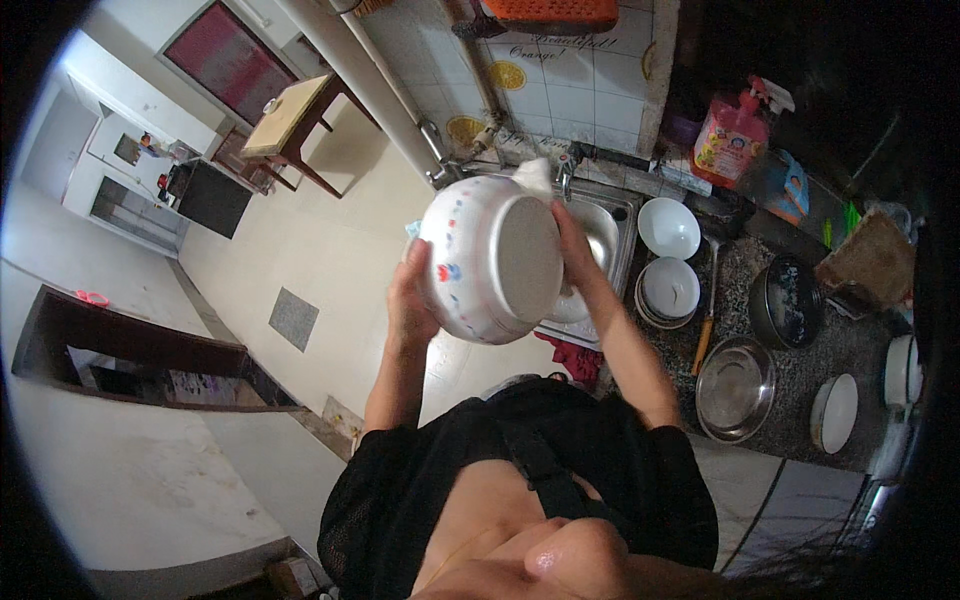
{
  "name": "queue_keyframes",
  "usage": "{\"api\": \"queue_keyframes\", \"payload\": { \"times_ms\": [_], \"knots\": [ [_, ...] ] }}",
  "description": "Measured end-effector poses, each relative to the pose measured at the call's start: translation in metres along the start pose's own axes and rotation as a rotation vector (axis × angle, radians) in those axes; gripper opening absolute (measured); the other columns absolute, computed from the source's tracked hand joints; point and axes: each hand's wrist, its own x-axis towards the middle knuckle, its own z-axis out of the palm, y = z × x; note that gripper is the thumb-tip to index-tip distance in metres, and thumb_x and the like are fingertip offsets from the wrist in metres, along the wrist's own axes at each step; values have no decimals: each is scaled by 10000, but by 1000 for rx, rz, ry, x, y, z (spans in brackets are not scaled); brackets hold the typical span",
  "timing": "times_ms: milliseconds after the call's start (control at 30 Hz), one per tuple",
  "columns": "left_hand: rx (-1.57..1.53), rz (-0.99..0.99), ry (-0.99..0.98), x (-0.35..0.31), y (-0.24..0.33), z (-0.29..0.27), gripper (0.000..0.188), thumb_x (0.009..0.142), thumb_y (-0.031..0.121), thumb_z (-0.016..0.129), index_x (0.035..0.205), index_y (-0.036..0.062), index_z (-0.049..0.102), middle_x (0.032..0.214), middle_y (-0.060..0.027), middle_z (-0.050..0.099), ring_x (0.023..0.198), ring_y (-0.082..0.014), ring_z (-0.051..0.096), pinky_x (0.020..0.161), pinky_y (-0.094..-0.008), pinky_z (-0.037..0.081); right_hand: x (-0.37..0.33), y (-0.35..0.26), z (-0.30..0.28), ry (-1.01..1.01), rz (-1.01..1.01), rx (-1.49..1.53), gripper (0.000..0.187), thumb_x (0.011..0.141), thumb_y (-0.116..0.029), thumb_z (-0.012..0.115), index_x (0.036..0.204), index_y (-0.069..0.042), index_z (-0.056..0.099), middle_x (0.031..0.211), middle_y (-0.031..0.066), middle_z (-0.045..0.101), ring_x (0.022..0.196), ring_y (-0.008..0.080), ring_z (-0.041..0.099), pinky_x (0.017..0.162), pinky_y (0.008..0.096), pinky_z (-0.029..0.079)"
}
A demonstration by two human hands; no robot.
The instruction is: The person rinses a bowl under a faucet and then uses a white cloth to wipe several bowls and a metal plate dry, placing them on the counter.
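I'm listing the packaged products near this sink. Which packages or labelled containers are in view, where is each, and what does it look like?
Spray bottle: back of the counter, right of the sink; pink-red body, white trigger, colourful front label.
Blue pouch: just right of the spray bottle, against the wall; blue with a small picture.
Wall tiles: above the tap; white with orange-slice decals.

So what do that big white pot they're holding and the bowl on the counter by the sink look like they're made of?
The white pot looks like enamelled metal: glossy white coat with small coloured flower prints and a dull grey base. It could be glazed ceramic. The bowl on the speckled counter looks like stainless steel, silvery and reflective.
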Motion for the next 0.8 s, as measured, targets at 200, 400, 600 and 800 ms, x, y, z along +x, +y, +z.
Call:
{"api": "queue_keyframes", "payload": {
  "times_ms": [200,400,600,800],
  "knots": [
    [-221,62,23,4,5,-22,335,847,272,420,1052,13,474,992,-122,569,845,-214,580,762,-348,471,-88,3,55,205,-654,-562,389,890,-205,305,1243,-48,350,1269,128,340,1209,277,244,1002,370,171],
    [-192,72,-16,0,8,-10,366,845,266,418,1103,7,447,1043,-133,543,909,-232,554,807,-356,445,-121,-12,79,80,-823,-871,394,827,-94,416,1219,-59,392,1261,127,357,1163,290,294,994,402,157],
    [-153,42,-155,-6,1,-11,421,834,267,436,1157,0,402,1084,-135,515,971,-231,515,844,-343,407,-124,-54,114,-80,-972,-750,271,787,-109,518,1049,-65,466,1087,114,454,925,239,413,826,365,298],
    [-88,121,-130,-15,15,-20,437,830,271,432,1153,-21,396,1028,-150,545,889,-236,564,784,-354,455,-115,-7,58,-90,-1212,-924,148,717,-115,583,766,-98,445,794,80,396,746,225,407,662,374,338]
  ]
}}
